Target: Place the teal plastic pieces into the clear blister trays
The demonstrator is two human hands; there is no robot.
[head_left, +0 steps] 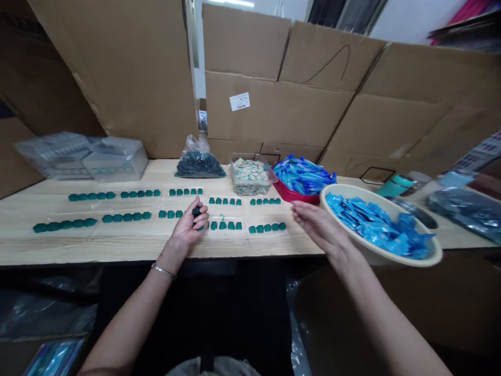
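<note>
My left hand (191,225) is curled around a few small dark green pieces (196,211) and rests over a clear tray (223,225) of green pieces near the table's front edge. My right hand (319,224) hovers with fingers loosely spread and nothing in it, just left of a beige bowl (430,256) full of blue sachets (376,222). Two rows of clear trays holding green pieces (92,196) run across the wooden table (117,245).
At the back stand a bag of dark green pieces (199,164), a clear tub of pale bits (250,175) and a red bowl (291,194) of blue packets. Wrapped plastic packs (113,156) lie far left. Cardboard boxes (274,104) wall the rear.
</note>
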